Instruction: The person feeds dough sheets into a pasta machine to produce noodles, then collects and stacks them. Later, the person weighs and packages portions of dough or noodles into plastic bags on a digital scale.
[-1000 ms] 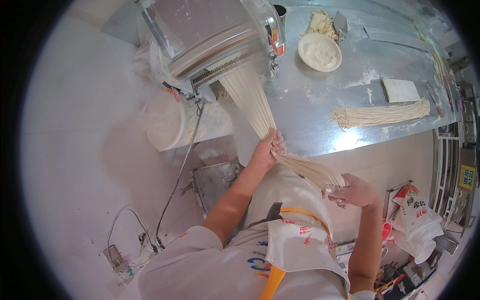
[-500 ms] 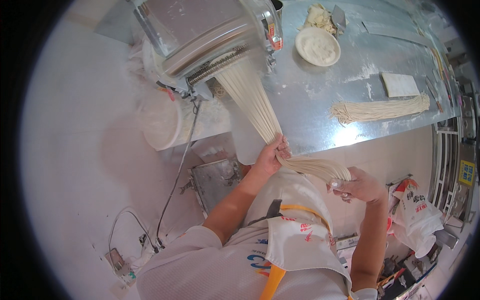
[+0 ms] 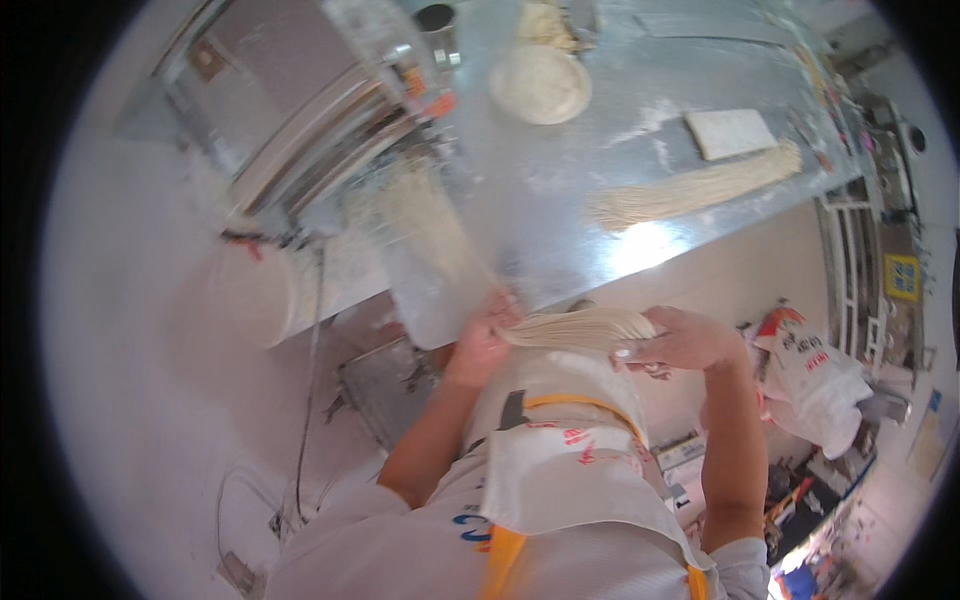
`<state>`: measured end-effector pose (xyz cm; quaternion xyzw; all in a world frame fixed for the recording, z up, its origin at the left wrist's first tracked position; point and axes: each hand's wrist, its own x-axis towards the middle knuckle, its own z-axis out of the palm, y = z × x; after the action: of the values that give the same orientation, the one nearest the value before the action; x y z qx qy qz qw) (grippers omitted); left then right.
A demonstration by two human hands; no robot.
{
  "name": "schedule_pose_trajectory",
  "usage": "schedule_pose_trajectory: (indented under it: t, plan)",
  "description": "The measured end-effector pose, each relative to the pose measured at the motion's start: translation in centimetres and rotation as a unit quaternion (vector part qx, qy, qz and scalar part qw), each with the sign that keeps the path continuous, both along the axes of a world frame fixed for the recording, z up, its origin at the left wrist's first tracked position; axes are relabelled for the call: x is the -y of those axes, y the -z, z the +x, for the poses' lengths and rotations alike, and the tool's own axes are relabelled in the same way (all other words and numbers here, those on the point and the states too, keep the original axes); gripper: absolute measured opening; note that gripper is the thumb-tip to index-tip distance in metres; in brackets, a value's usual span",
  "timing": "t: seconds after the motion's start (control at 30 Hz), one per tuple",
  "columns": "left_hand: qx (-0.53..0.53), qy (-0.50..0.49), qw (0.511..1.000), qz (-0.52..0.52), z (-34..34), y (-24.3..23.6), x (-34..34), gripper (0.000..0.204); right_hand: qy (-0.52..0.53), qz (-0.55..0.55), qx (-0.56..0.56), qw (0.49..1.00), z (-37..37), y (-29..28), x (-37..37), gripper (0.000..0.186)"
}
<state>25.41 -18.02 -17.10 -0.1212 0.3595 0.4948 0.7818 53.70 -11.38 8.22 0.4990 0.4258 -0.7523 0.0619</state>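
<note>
A sheaf of pale fresh noodles (image 3: 580, 328) stretches between my two hands in front of my apron. My left hand (image 3: 486, 335) is closed around it near the table's front edge, and the strands beyond that hand run up over the metal tabletop toward the noodle machine (image 3: 290, 100). Blur there hides whether their far end still joins the machine. At the sheaf's other end, my right hand (image 3: 692, 340) grips the noodles from the right, with the fingers curled under. Another noodle bundle (image 3: 700, 188) lies straight on the table, beyond my right hand.
A floury bowl (image 3: 541, 86) stands at the back of the metal table (image 3: 480, 150), near dough scraps (image 3: 543, 25). A white rectangular block (image 3: 731, 134) sits behind the laid bundle. A white tub (image 3: 268, 295) is below the machine; a white bag (image 3: 815, 385) hangs at right.
The view has shifted, so table and machine appear farther left. The strands by the machine now look loose and blurred instead of taut. Both hands keep their hold on the noodles.
</note>
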Motion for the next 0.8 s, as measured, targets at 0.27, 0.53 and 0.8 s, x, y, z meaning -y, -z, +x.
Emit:
schedule_pose_trajectory:
  t: [0.27, 0.53, 0.8]
  plan:
    - [0.183, -0.123, 0.961, 0.168, 8.8, -3.8, -7.3, 0.023, -0.092, 0.029, 0.143, 0.985, 16.5, -3.2, -9.3, 0.045]
    - [0.06, -0.237, 0.965, 0.095, 27.6, -1.7, -18.5, 0.019, -0.112, -0.026, 0.263, 0.958, 41.2, 2.5, -27.9, 0.042]
    - [0.0, -0.286, 0.958, -0.021, 35.5, 2.9, -20.4, 0.035, -0.222, -0.002, 0.318, 0.922, 58.6, 16.3, -40.6, 0.041]
